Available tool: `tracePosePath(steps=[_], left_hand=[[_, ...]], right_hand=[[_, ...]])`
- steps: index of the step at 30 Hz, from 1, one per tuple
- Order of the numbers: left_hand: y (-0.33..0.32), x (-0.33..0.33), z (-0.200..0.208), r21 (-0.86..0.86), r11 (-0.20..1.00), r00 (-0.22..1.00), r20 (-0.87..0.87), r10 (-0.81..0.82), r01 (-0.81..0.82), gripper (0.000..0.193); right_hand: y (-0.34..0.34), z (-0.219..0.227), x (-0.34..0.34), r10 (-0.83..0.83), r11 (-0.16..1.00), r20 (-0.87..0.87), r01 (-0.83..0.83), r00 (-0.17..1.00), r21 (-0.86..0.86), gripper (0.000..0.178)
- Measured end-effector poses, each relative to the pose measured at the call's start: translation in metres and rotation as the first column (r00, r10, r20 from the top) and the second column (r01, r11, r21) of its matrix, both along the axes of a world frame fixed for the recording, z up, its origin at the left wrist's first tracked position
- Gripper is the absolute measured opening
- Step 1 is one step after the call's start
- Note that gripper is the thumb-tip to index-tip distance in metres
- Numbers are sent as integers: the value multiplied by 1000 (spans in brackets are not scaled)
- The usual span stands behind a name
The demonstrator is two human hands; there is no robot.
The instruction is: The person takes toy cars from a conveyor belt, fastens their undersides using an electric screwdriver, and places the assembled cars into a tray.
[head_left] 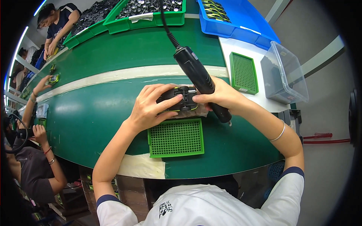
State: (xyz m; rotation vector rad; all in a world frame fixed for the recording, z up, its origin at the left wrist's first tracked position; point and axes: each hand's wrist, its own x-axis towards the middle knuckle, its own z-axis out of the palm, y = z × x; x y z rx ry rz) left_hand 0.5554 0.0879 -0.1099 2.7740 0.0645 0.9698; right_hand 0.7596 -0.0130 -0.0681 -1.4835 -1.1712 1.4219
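A black toy car point(186, 100) with lime-green edges lies on its back on the green table, its wheels and underside facing up. My left hand point(151, 107) holds it from the left, with fingers spread over the chassis. My right hand point(227, 97) is wrapped round a black electric screwdriver point(193, 69), held slantwise. The tool's tip points down and to the right, apart from the car. My right thumb reaches to the car's right end. Under the car is a worn, pale pad, mostly hidden. A green perforated tray point(176, 138) lies just in front of the car.
Green bins point(144, 19) of small dark and silver parts stand at the back. A blue bin point(241, 31), a second perforated tray point(244, 73) and a clear plastic box point(286, 71) are at the right. Co-workers sit along the left. The screwdriver's cord point(164, 22) hangs from above.
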Motion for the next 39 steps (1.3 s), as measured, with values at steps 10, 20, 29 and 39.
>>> tracePosePath(steps=[10,20,29,39], left_hand=[[-2,-2,-2,-4,1000,997,82,5,-4,47],[3,-2,-3,-132,991,1000,4,-7,7,48],[5,-3,-2,-233,972,999,-44,-3,-7,42],[6,-12,-3,-149,987,996,-81,43,-55,45]], right_hand=[[-3,-1,-8,-162,983,-178,143,971,-112,28],[-8,0,-1,-137,985,-78,128,987,-113,45],[-15,36,11,-325,836,-129,348,937,425,34],[-26,23,-44,-65,587,-437,389,897,710,86]])
